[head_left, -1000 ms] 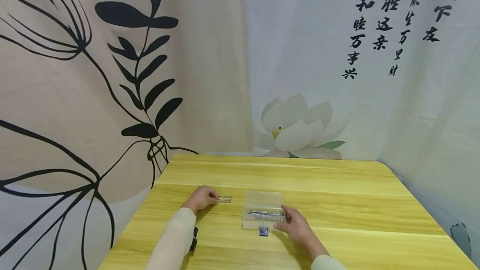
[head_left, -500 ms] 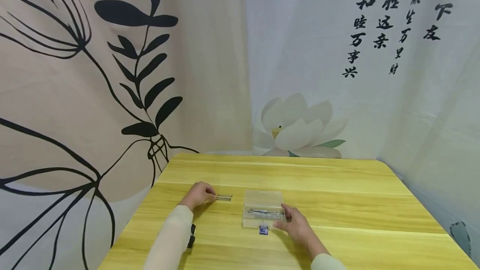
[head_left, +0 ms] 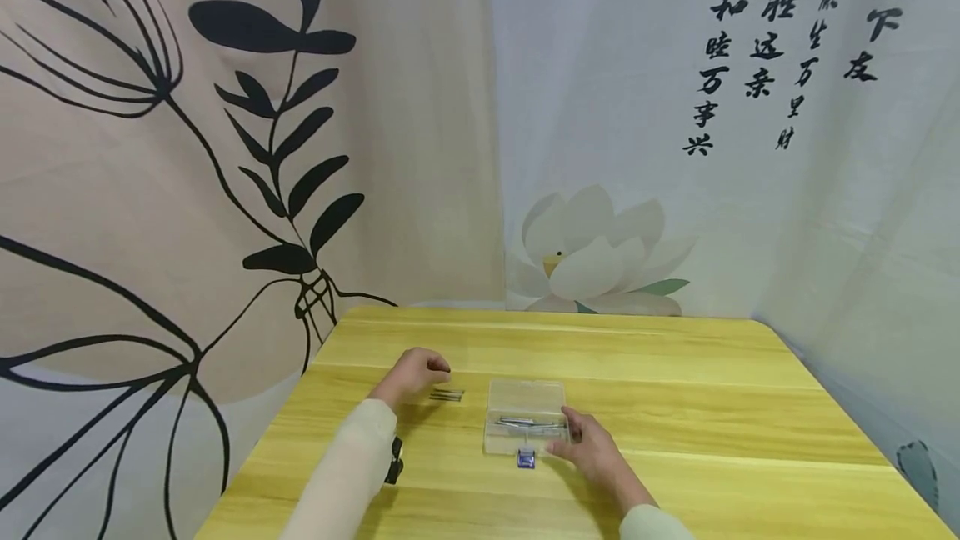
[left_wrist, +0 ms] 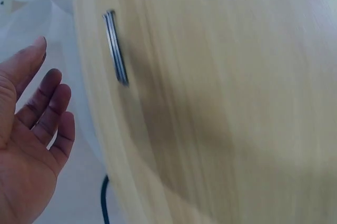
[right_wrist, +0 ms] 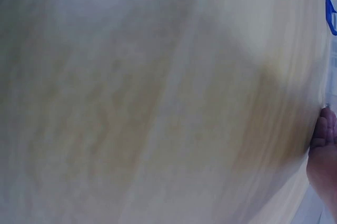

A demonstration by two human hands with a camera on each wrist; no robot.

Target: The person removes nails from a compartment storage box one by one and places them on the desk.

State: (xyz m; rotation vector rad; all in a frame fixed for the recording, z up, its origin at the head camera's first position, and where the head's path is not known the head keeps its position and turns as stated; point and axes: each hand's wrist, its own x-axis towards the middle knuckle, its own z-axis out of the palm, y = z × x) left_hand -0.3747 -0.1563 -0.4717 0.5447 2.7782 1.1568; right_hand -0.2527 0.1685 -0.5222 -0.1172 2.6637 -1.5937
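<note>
Several thin metal rods [head_left: 447,395] lie side by side, close together, on the table to the left of a clear plastic box. My left hand [head_left: 417,372] hovers just above and behind them. In the left wrist view this hand [left_wrist: 31,129] has loosely bent fingers and holds nothing, apart from the rods [left_wrist: 117,48]. The box [head_left: 495,445] stands with its lid [head_left: 527,395] folded back, and more metal rods [head_left: 528,423] lie inside. My right hand [head_left: 596,452] grips the box's right side, thumb at the front and fingers behind.
A blue clasp [head_left: 527,460] sticks out from the box's front edge. The wooden table [head_left: 697,407] reaches back to a printed curtain [head_left: 420,148]. A black strap [head_left: 394,462] shows at my left sleeve.
My left hand was touching the rods, which drew closer together; it has since let go and lifted away, slightly to the right. My right hand stays on the box.
</note>
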